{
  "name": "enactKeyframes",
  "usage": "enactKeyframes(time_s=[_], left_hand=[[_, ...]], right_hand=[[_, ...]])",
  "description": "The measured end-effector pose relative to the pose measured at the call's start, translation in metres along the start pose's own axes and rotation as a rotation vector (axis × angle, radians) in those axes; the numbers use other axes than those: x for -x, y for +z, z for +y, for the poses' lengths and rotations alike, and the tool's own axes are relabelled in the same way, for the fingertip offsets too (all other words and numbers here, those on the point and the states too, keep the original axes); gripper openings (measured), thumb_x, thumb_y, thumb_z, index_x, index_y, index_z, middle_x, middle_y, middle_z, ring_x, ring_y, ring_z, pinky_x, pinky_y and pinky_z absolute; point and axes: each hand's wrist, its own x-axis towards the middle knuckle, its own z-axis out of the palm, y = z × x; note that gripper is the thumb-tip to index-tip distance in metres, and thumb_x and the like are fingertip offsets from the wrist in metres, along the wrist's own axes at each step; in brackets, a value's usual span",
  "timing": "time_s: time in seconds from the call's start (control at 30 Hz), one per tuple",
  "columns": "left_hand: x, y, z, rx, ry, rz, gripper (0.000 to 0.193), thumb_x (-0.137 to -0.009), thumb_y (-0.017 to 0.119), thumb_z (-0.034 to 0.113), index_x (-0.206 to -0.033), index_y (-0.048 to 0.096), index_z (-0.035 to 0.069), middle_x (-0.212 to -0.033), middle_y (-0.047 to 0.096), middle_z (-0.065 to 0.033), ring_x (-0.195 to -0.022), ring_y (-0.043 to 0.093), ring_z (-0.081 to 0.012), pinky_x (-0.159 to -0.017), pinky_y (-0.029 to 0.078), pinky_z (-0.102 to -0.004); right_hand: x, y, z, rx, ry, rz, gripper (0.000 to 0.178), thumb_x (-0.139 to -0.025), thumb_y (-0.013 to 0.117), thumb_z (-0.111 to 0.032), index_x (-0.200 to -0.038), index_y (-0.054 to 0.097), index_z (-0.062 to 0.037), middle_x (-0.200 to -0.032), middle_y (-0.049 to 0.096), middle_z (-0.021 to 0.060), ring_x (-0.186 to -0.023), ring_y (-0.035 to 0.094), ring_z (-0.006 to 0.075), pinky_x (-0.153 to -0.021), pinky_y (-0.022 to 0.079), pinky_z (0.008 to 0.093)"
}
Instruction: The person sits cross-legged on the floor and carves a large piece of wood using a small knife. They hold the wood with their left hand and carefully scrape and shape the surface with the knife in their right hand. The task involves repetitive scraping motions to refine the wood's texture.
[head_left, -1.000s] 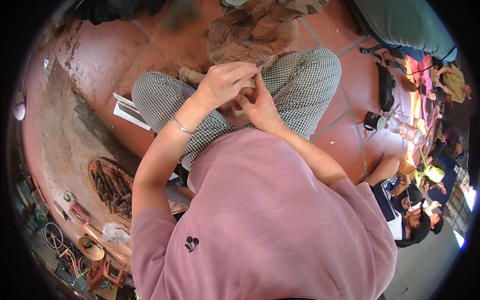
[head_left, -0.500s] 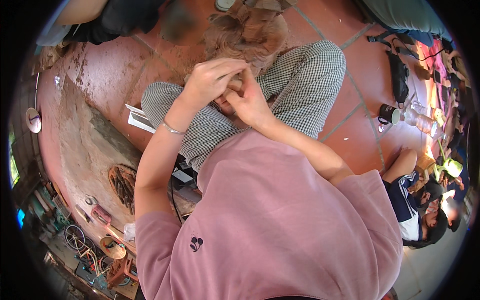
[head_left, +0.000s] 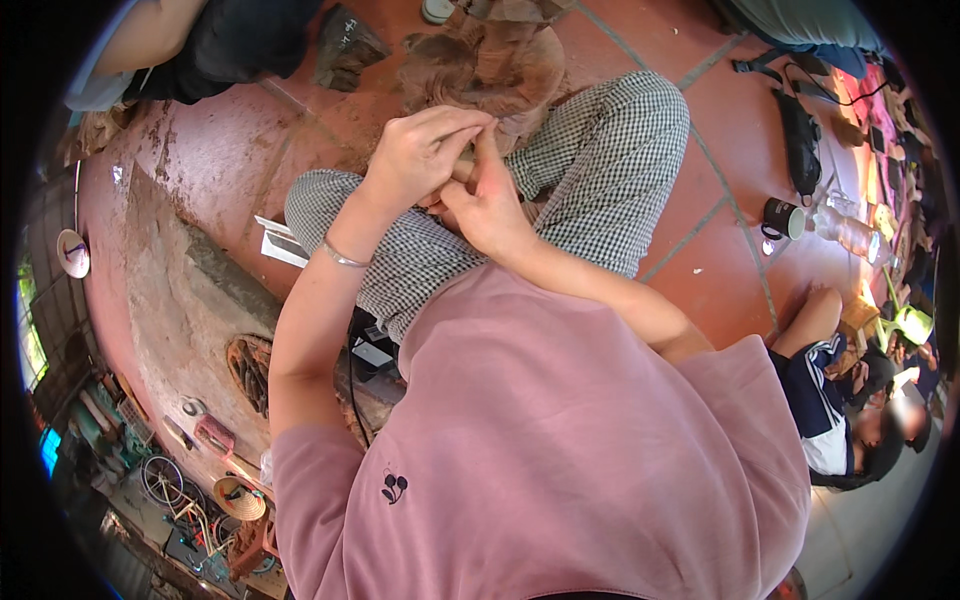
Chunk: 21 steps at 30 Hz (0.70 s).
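Small tan piece (head_left: 464,171): one, between my two hands above my crossed legs, mostly hidden by my fingers.
Right hand (head_left: 487,205): thumb and forefinger close on the tan piece, one on either side.
Left hand (head_left: 420,155): fingers bent and together, tips meeting my right fingertip; I cannot tell whether they clamp the piece.
Since a second ago: both my hands sit a little nearer my left knee, and the pose is much alike.
Dark block (head_left: 348,48): one, on the tiles; a blur earlier, it now shows sharply with pale marks on top.
Co-worker's arm (head_left: 150,35): one, bare, at the upper left; it is out of sight a second ago.
Basket (head_left: 247,375): one, with brown sticks in it; my left arm now covers more of it.
Brown wavy mass (head_left: 530,75): one, on the floor just beyond my hands.
Bracelet (head_left: 345,257): one, on my left wrist.
Mug (head_left: 783,219): one, black, tipped on its side, right of my knee.
Clear bottle (head_left: 850,235): one, lying near the mug.
Black bag (head_left: 797,140): one, above the mug.
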Motion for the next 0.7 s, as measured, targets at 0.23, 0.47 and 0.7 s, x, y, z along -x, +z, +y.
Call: enactKeyframes(time_s=[0.23, 0.47, 0.7], left_hand=[[-0.003, 0.000, 0.008, -0.030, 0.076, 0.056, 0.016, -0.082, 0.068, -0.004, -0.097, 0.073, -0.001, -0.092, 0.073, -0.0126, -0.079, 0.072, -0.0221, -0.070, 0.058, -0.0289], [0.001, 0.008, -0.001, -0.028, 0.024, 0.035, 0.015, -0.083, 0.067, -0.003, -0.096, 0.073, -0.002, -0.094, 0.074, -0.0127, -0.080, 0.072, -0.0222, -0.070, 0.058, -0.0296], [0.001, -0.002, 0.010, -0.005, 0.003, 0.035, 0.015, -0.083, 0.068, -0.005, -0.097, 0.073, -0.001, -0.093, 0.073, -0.0127, -0.078, 0.071, -0.0190, -0.068, 0.058, -0.0268]], right_hand=[[0.005, 0.003, -0.021, 0.180, -0.066, -0.040, 0.087, -0.091, 0.048, 0.005, -0.146, -0.019, 0.0073, -0.097, 0.068, 0.0159, -0.082, 0.067, 0.0167, -0.072, 0.056, 0.0270], [0.002, -0.008, -0.005, 0.252, -0.071, -0.014, 0.084, -0.090, 0.052, 0.003, -0.150, -0.007, 0.0068, -0.097, 0.070, 0.0134, -0.082, 0.069, 0.0177, -0.072, 0.057, 0.0270], [0.009, -0.002, -0.011, 0.223, -0.059, -0.067, 0.094, -0.088, 0.053, 0.000, -0.144, -0.020, 0.0125, -0.098, 0.069, 0.0180, -0.082, 0.067, 0.0184, -0.073, 0.054, 0.0278]])
